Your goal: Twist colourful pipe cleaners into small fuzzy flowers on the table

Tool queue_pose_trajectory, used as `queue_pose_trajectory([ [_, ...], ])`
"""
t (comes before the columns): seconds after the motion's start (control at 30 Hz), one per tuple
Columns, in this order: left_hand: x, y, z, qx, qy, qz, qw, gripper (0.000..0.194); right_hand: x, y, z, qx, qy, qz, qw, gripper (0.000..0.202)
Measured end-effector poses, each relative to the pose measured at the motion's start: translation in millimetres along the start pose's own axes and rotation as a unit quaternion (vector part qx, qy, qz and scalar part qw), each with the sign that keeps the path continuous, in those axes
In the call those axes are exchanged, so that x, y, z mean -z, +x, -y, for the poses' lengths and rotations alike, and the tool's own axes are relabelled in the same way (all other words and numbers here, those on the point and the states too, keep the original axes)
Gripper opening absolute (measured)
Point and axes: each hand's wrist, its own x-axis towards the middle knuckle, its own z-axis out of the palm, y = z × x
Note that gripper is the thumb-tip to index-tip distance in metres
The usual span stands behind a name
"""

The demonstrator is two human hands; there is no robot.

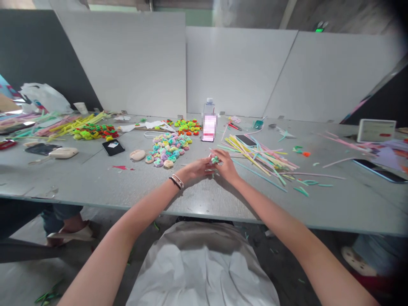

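Observation:
A small green and pink fuzzy piece [214,159] is held between my two hands above the grey table [197,197]. My left hand [200,167] has its fingers closed on the piece from the left, with bracelets on the wrist. From the right, the fingers of my right hand [225,165] pinch the same piece. Just left of my hands lies a pile of pastel fuzzy pieces [168,146]. Loose pastel fuzzy stems [261,157] are spread to the right.
A lit phone [208,127] stands upright before a clear bottle [209,106]. Red and yellow-green pieces [95,131] lie at the left, near a black square item [113,147]. Another phone [379,170] lies far right. White panels [236,72] stand behind the table.

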Motion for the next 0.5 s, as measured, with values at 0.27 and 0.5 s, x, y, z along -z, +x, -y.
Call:
queue_pose_trajectory([
  [0.27,-3.4,2.9,2.5,0.005,-0.007,-0.039,0.999,0.031,-1.2,1.1,5.1,-0.042,0.066,-0.002,0.997,0.048],
  [0.5,-0.7,10.6,7.3,-0.022,-0.029,-0.042,0.998,0.021,1.8,-0.7,-1.5,-0.009,-0.004,0.031,0.999,0.051],
])
